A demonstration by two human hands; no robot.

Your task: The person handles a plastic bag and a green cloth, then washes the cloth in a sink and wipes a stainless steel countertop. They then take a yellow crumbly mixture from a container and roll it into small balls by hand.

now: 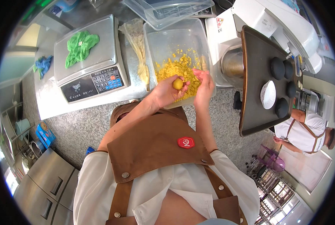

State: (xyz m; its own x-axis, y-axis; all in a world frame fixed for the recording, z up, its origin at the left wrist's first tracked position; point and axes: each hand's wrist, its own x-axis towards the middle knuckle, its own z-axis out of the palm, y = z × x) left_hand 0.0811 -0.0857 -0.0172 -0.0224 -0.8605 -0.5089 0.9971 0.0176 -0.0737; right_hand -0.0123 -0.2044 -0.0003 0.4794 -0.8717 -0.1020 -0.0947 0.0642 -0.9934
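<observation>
A smooth yellow ball (178, 83) rests in the cupped palm of my left hand (169, 91), its fingers curled around it. To the right, my right hand (204, 85) is raised with fingers bent and no object visible in it. Both hands hover over the near part of a clear plastic tub (173, 31). Loose yellow crumbs (170, 69) cover much of the tub's bottom. Against the tub's right wall lies a ridged wooden stick (203, 62), partly inside the crumb heap.
On the left stands a digital scale (86, 50) bearing a green cloth (81, 46). A crumpled plastic bag (139, 53) lies beside the tub. Right is a dark baking tray (254, 62) with several black rounds and a paper cup (268, 94), before a white mixer (268, 21). A co-worker (303, 132) stands farther right.
</observation>
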